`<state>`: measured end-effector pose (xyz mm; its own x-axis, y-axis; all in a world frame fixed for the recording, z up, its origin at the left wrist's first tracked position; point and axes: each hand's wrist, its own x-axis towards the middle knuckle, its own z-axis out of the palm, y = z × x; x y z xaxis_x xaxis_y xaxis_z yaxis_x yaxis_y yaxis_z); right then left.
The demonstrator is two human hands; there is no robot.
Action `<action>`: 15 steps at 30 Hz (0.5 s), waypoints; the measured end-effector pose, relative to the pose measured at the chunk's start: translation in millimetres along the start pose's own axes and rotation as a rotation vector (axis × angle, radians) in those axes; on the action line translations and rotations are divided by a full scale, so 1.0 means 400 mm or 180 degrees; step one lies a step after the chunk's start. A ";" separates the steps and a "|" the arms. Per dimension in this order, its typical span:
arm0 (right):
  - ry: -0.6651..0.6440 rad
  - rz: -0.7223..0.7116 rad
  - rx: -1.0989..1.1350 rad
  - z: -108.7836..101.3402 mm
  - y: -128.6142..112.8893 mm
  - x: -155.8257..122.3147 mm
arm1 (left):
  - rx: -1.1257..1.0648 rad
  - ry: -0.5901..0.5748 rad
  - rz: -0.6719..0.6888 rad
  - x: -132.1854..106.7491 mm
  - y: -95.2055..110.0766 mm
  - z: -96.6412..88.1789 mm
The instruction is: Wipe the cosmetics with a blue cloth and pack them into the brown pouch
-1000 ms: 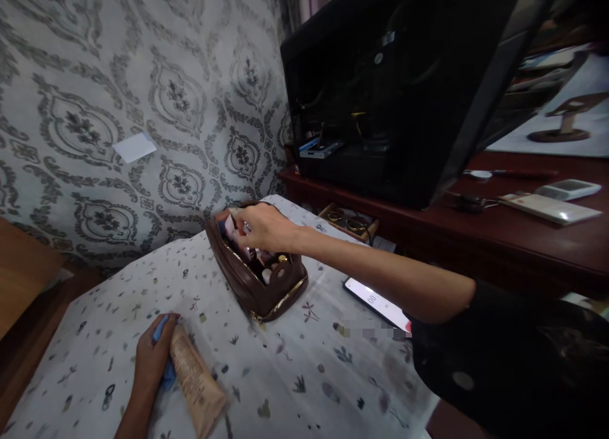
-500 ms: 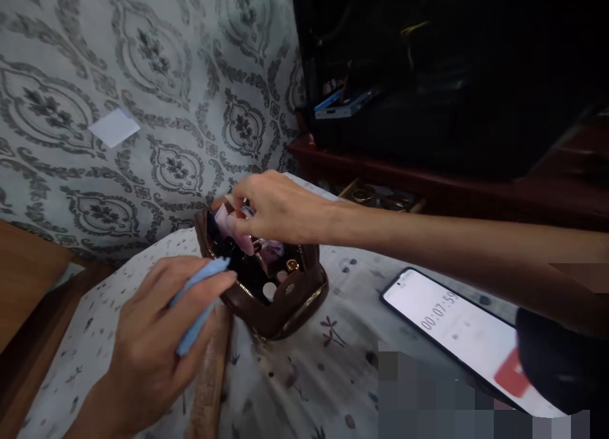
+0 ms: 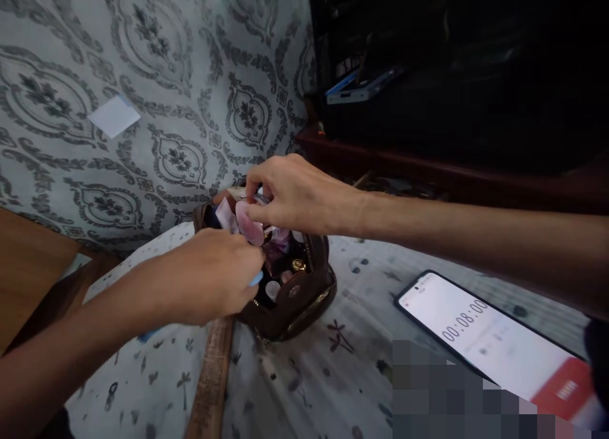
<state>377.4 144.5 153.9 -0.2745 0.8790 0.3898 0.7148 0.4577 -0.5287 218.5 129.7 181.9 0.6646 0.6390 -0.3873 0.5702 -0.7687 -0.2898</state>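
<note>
A brown zippered bag [image 3: 304, 302] lies open on a patterned sheet, with small items inside. My right hand [image 3: 295, 191] reaches over its far side, thumb and fingers pinched on a flat pink oval item [image 3: 249, 223]. Closed over the bag's near left edge is my left hand [image 3: 214, 271], knuckles up. A bit of light blue cloth [image 3: 255, 279] pokes out from under its fingers; the rest is hidden. Inside the bag show a gold-coloured round piece [image 3: 298, 265], a whitish round piece [image 3: 273, 291] and a pale packet [image 3: 226, 214].
A phone [image 3: 495, 337] with a running timer lies at the right on the sheet [image 3: 295, 388]. A wooden strip [image 3: 212, 375] runs below the bag. Behind are a patterned wall [image 3: 181, 77], a dark red ledge [image 3: 380, 160] and a large black screen [image 3: 457, 84].
My left hand has moved right and turned knuckles up over the bag's edge, the blue cloth now mostly hidden. My right hand has lifted the pink item slightly. The view has shifted a little.
</note>
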 end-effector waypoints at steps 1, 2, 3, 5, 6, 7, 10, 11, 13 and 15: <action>0.0014 0.0009 -0.0006 0.000 -0.001 0.000 | 0.0178 -0.0353 -0.0008 0.022 0.008 -0.008; 0.0031 0.0013 -0.0012 -0.001 -0.001 0.001 | 0.0324 -0.0637 -0.0031 0.042 0.014 -0.012; 0.0045 0.0012 -0.0017 -0.002 -0.003 0.001 | 0.0431 -0.0833 -0.0071 0.058 0.019 -0.011; 0.0067 0.0006 -0.0023 -0.006 -0.005 0.000 | 0.0480 -0.0894 -0.0183 0.077 0.022 0.001; 0.0081 0.0002 -0.0025 -0.008 -0.006 -0.001 | 0.0465 -0.0824 -0.0247 0.081 0.021 0.011; 0.0097 0.0001 -0.0025 -0.010 -0.007 -0.002 | 0.0446 -0.0718 -0.0313 0.082 0.019 0.022; 0.0131 0.0027 -0.0013 -0.014 -0.008 -0.007 | 0.0424 -0.0361 -0.0492 0.073 0.010 0.050; 0.0146 0.0038 -0.0004 -0.015 -0.007 -0.009 | 0.0424 -0.0277 -0.0530 0.069 0.007 0.056; 0.0180 0.0041 0.0020 -0.015 -0.006 -0.010 | 0.0409 -0.0194 -0.0555 0.063 0.004 0.062; 0.0231 0.0021 0.0041 -0.016 -0.003 -0.010 | 0.0357 -0.0162 -0.0546 0.062 0.002 0.064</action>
<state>381.6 139.6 157.8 -0.2222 0.8702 0.4398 0.7081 0.4541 -0.5408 223.0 144.3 149.7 0.5355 0.7607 -0.3667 0.6138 -0.6489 -0.4497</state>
